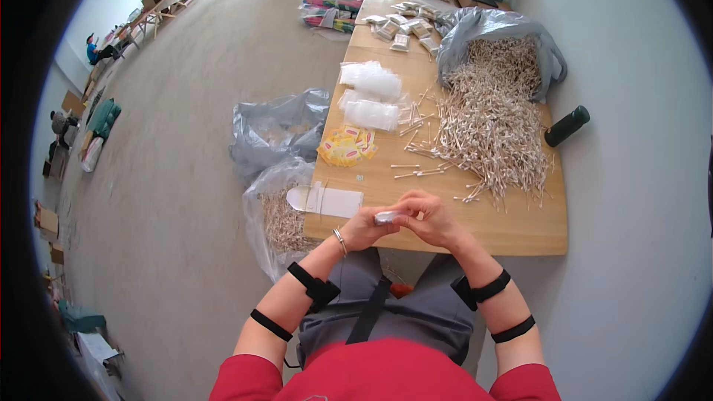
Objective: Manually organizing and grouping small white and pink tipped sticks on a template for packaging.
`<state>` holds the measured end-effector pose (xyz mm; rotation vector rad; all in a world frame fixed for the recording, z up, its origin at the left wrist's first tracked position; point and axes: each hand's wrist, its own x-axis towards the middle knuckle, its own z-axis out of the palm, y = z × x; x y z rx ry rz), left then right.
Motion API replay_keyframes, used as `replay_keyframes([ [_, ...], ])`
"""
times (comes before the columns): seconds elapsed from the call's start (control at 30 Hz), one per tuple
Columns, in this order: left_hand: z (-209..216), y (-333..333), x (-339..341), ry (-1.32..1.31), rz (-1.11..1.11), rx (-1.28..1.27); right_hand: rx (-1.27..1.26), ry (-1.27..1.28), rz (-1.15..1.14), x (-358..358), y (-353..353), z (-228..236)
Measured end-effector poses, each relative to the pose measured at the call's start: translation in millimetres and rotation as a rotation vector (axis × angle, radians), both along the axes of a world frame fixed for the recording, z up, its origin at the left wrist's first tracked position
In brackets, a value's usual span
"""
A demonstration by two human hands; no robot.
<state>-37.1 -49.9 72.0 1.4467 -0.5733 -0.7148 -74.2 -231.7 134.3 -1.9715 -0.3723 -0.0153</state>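
Over the table's near edge, my left hand (362, 229) is closed round a small bundle of cotton swabs (386, 217), of which only the white ends show. My right hand (432, 220) meets it from the right, thumb and fingers pinched on the same bundle. Beyond the hands spreads a large heap of loose cotton swabs (490, 119), spilling from a grey plastic bag (553, 67). A white card-like strip (342, 203) lies just left of my left hand. Past it are yellow printed slips (347, 146) and two stacks of clear plastic sleeves (371, 80).
Filled small packs (401, 42) lie farther back on the wooden table (379, 178). A dark green bottle (567, 126) lies at its right edge by the wall. On the floor to the left, a clear bag (256, 215) holds more swabs. Other people sit far left.
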Motion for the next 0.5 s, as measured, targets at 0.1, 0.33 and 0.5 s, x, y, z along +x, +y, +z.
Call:
replay_keyframes([
  [0.1, -19, -5, -1, -0.166, 0.155, -0.014, -0.024, 0.005, -0.088, -1, -2, -27],
  [0.33, -38, -7, -5, -0.034, 0.284, 0.001, -0.034, -0.023, -0.242, -11, -2, -65],
  [0.5, -42, -14, -15, 0.187, 0.337, -0.127, 0.012, 0.051, -0.226, -13, -2, -80],
])
